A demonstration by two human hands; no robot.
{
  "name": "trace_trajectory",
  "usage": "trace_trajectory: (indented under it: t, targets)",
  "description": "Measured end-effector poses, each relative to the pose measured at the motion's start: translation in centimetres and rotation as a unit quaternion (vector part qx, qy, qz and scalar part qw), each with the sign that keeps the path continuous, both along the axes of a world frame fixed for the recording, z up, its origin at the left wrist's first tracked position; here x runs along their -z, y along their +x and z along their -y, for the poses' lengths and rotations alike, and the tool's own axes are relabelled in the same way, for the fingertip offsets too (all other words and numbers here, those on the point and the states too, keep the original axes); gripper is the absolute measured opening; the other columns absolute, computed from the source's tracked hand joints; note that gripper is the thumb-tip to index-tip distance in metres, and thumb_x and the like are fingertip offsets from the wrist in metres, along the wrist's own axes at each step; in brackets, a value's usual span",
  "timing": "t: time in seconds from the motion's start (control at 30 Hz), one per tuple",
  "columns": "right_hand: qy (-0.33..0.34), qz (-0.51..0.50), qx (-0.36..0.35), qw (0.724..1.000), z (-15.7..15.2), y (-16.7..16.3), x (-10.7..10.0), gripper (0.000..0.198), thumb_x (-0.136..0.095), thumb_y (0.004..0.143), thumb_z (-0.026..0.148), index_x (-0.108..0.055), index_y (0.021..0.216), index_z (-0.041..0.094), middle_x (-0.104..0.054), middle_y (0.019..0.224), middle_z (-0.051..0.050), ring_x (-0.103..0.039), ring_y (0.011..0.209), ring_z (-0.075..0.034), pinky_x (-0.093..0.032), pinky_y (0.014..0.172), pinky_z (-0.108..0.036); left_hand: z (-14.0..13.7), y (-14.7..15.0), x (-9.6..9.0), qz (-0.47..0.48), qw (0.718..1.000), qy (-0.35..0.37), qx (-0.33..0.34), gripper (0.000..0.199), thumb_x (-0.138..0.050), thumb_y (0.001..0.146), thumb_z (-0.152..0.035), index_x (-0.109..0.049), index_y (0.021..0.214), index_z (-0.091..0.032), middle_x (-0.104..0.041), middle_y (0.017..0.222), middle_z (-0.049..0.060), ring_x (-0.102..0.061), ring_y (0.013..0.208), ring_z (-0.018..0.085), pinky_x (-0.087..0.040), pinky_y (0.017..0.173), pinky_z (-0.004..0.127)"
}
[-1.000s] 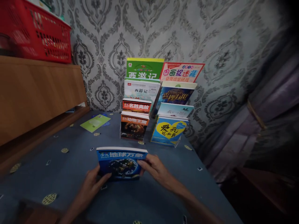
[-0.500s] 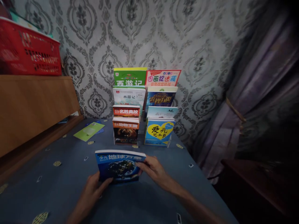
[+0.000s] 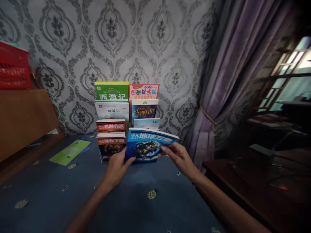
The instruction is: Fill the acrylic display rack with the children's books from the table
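Observation:
A blue book with a globe on its cover (image 3: 145,147) is held upright between my hands, slightly curved along its top edge. My left hand (image 3: 119,165) grips its lower left corner, thumb on the front cover. At its right edge my right hand (image 3: 176,153) pinches it, fingertips on the cover. Right behind it stands a tiered book rack, its front right part hidden by the blue book. In the rack are an orange and black book with a lion (image 3: 110,147), a green book (image 3: 112,91), a pink book (image 3: 144,92) and several others.
A green booklet (image 3: 69,152) lies over a blue one on the blue tablecloth (image 3: 116,207) at the left. A wooden cabinet (image 3: 24,119) with a red basket (image 3: 14,66) on top stands at far left. A purple curtain (image 3: 218,87) hangs at right, by a dark red table (image 3: 233,191).
Both hands have carried the blue book forward and to the right, up to the front right of the rack. The view has turned to the right, showing more curtain and a window.

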State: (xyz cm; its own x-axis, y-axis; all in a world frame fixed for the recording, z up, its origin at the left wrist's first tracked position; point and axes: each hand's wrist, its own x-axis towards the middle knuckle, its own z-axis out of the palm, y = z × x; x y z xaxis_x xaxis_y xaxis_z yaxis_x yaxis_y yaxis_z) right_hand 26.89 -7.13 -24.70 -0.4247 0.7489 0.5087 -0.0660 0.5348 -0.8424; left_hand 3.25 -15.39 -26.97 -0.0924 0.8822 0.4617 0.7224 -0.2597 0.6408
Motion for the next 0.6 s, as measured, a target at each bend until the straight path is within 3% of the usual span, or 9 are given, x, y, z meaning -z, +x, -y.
trace_trajectory:
  t: [0.2, 0.33, 0.43, 0.6]
  targets:
    - [-0.001, -0.014, 0.058, 0.998, -2.1, 2.8, -0.1, 0.042, -0.072, 0.079, 0.061, -0.067, 0.095, 0.022, -0.074, 0.084, -0.003, -0.071, 0.07, -0.02, -0.062, 0.069, -0.035, -3.0, 2.5, -1.4, -0.06, 0.998, -0.022, 0.025, 0.028, -0.053, 0.092, -0.039, -0.064, 0.106, -0.017, -0.072, 0.088, 0.008, -0.066, 0.08, 0.025, -0.047, 0.073, 0.033]
    - [0.024, -0.024, 0.071, 0.997, -3.0, 3.6, -0.9, 0.038, -0.072, 0.081, 0.058, -0.067, 0.096, 0.023, -0.072, 0.082, -0.002, -0.07, 0.069, -0.019, -0.064, 0.068, -0.036, -4.3, 3.0, -2.2, -0.075, 0.997, 0.001, 0.03, 0.029, -0.053, 0.092, -0.04, -0.062, 0.11, -0.018, -0.072, 0.091, 0.008, -0.066, 0.083, 0.025, -0.048, 0.075, 0.034]
    - [0.076, -0.03, 0.07, 0.994, -3.8, 3.5, -3.2, 0.037, -0.071, 0.083, 0.056, -0.066, 0.101, 0.024, -0.07, 0.086, -0.002, -0.07, 0.073, -0.02, -0.065, 0.071, -0.039, -5.8, 2.8, -4.1, -0.069, 0.996, 0.038, 0.04, 0.028, -0.054, 0.092, -0.04, -0.063, 0.107, -0.019, -0.071, 0.09, 0.007, -0.065, 0.083, 0.024, -0.048, 0.074, 0.034]
    - [0.175, -0.023, 0.072, 0.982, -6.0, 2.5, -9.0, 0.037, -0.065, 0.089, 0.053, -0.064, 0.112, 0.024, -0.067, 0.095, -0.003, -0.069, 0.084, -0.019, -0.065, 0.072, -0.034, -9.1, 1.7, -9.1, -0.044, 0.986, 0.151, 0.055, 0.029, -0.059, 0.089, -0.036, -0.063, 0.109, -0.016, -0.072, 0.094, 0.007, -0.065, 0.085, 0.024, -0.05, 0.078, 0.035]
